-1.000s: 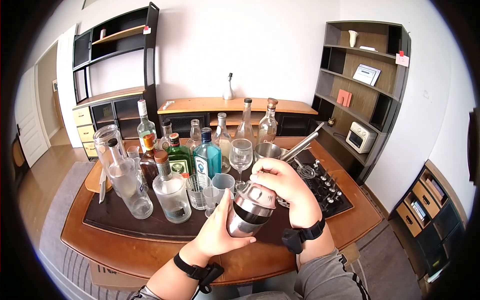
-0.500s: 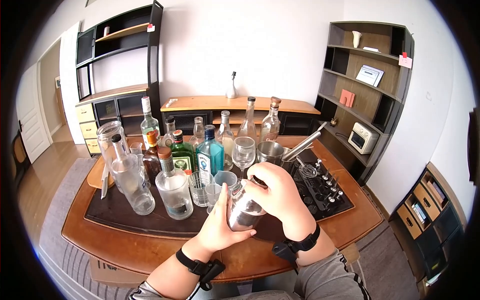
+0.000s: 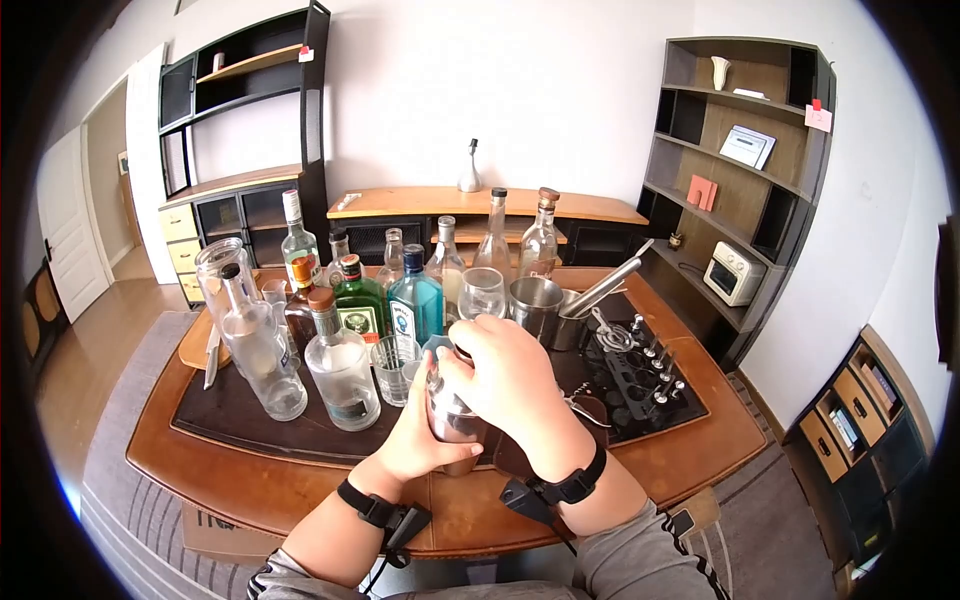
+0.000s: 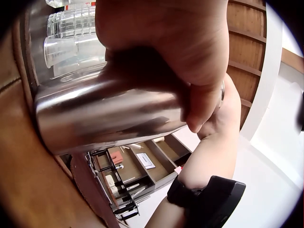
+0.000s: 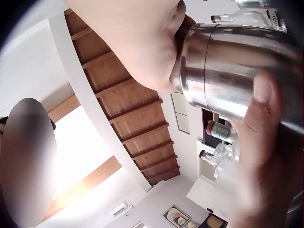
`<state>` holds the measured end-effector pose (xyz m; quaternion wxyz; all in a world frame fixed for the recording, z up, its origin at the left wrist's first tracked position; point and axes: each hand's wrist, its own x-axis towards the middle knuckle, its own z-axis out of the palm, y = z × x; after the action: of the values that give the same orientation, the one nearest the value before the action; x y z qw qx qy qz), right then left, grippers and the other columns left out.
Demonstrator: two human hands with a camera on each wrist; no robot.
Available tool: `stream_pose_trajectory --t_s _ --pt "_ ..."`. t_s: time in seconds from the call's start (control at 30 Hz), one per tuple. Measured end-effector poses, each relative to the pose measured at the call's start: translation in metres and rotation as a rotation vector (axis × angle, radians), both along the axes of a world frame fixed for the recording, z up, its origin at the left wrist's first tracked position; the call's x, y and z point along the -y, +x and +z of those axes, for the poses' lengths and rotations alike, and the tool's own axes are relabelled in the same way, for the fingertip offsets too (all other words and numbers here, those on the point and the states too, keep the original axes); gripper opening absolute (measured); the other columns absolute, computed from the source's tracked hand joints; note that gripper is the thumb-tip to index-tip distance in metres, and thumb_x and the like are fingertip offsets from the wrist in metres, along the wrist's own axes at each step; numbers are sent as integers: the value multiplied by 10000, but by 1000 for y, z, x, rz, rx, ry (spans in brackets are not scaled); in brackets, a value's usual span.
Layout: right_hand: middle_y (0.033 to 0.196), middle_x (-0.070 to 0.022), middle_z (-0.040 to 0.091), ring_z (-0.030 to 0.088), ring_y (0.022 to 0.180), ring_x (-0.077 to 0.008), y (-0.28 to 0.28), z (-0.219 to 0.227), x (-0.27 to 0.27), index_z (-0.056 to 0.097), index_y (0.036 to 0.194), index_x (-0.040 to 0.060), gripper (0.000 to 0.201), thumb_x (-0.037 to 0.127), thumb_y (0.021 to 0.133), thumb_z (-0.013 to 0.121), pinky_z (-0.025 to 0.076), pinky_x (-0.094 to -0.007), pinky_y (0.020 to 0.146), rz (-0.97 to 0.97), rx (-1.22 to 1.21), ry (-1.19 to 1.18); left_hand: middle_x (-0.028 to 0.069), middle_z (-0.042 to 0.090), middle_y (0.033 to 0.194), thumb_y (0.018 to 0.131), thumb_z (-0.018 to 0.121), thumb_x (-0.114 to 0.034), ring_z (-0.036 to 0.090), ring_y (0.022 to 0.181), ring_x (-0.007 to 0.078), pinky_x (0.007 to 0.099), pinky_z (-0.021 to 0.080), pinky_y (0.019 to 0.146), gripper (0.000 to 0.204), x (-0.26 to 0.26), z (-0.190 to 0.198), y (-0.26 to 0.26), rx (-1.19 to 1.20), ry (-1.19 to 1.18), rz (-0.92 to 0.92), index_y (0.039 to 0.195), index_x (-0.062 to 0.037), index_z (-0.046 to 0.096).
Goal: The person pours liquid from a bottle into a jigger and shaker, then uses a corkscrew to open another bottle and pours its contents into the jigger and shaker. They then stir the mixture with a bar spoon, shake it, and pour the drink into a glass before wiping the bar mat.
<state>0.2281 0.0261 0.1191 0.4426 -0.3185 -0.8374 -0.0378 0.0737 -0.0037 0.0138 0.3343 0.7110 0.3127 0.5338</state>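
Observation:
In the head view, my left hand (image 3: 405, 435) holds a shiny steel cocktail shaker (image 3: 452, 422) round its body, low over the front of the table. My right hand (image 3: 510, 375) covers the shaker's top, its fingers curled at the lid end. The left wrist view shows the smooth steel body (image 4: 109, 118), its base right by the brown leather tabletop (image 4: 28, 156). A seam rings the upper part of the shaker (image 5: 228, 61) in the right wrist view, where the left thumb (image 5: 263, 95) lies along its side. Fingers hide the very top.
Just beyond the hands stand a ribbed glass (image 3: 394, 368), a clear corked bottle (image 3: 342, 380), a blue bottle (image 3: 415, 300) and a stemmed glass (image 3: 482, 293). A steel mixing tin (image 3: 536, 308) is behind the right hand. Several bar tools lie on a black rack (image 3: 640, 385) at right.
Both hands and the shaker have moved left, and the shaker stands more upright. My right hand has come further over the shaker's top, hiding the lid that showed before.

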Motion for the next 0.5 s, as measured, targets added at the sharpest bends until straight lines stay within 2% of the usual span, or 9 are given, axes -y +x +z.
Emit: stream_pose_trajectory --t_s 0.07,0.17,0.27,0.3,0.4,0.5 --pt "758 -119 544 567 738 -338 -2 -4 -6 615 847 53 132 164 815 678 458 -427 638 46 -44 6 232 295 1507 624 883 -94 299 1413 326 407 222 1166 1352 -3 -8 1 17 12 34 1509 -6 -136" --pt "907 -139 582 586 779 -319 6 -12 -12 620 1112 53 328 145 809 708 494 -405 699 158 -163 53 243 287 1505 630 885 -97 305 1408 327 414 221 1165 1358 -8 -9 2 36 26 -14 1500 6 -152" --pt "1091 -169 584 612 876 -305 -3 -28 -11 483 1353 65 619 132 795 744 513 -382 799 352 -347 -302 237 301 1487 632 887 -100 323 1393 307 412 257 1153 1340 -6 -7 1 53 -34 18 1501 18 -126" --pt "1216 -193 554 613 986 -305 -5 -31 -12 386 1431 65 770 144 773 780 516 -369 855 366 -353 -426 233 308 1481 632 887 -100 328 1388 302 411 266 1150 1336 -6 -5 0 53 -61 37 1502 19 -119" --pt "1226 -194 542 604 1013 -321 -9 -34 -11 413 1407 52 767 150 750 797 526 -368 843 284 -264 -179 221 325 1461 633 885 -106 352 1370 284 405 292 1140 1324 -5 0 1 74 -74 65 1504 24 -103" --pt "1186 -185 560 599 1003 -334 -9 -40 -15 431 1390 55 766 166 733 808 518 -383 861 279 -251 -98 220 327 1460 634 882 -108 369 1360 283 405 301 1135 1321 -6 -6 0 103 -107 37 1503 28 -103"
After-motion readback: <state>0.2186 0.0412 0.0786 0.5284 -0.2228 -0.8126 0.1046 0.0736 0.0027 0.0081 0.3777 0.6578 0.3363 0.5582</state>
